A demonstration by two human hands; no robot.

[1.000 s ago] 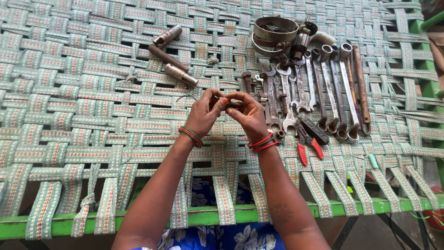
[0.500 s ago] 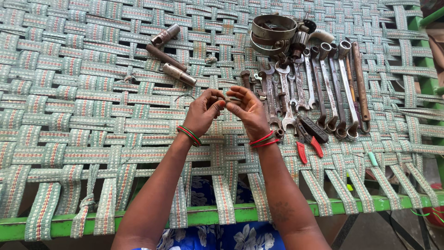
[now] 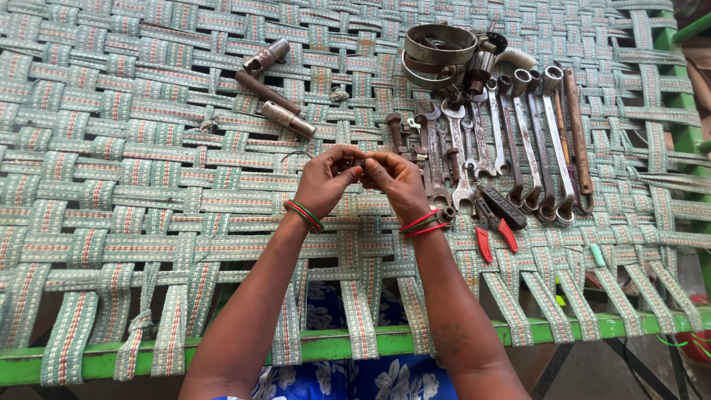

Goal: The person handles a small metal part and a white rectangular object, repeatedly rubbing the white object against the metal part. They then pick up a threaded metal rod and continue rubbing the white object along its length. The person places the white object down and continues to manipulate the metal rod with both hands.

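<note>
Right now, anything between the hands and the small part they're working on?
Nothing visible. Left hand and right hand meet above the woven cot, fingers pinching the small part directly. It is mostly hidden. The spanners lie off to the right.

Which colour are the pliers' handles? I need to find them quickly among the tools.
Red, seen in the head view: the pliers lie just right of the right hand.

On the woven cot [image 3: 133,185], spanners [image 3: 518,141] lie right of the hands [image 3: 363,178], 3 sockets [image 3: 274,89] behind-left.
</note>
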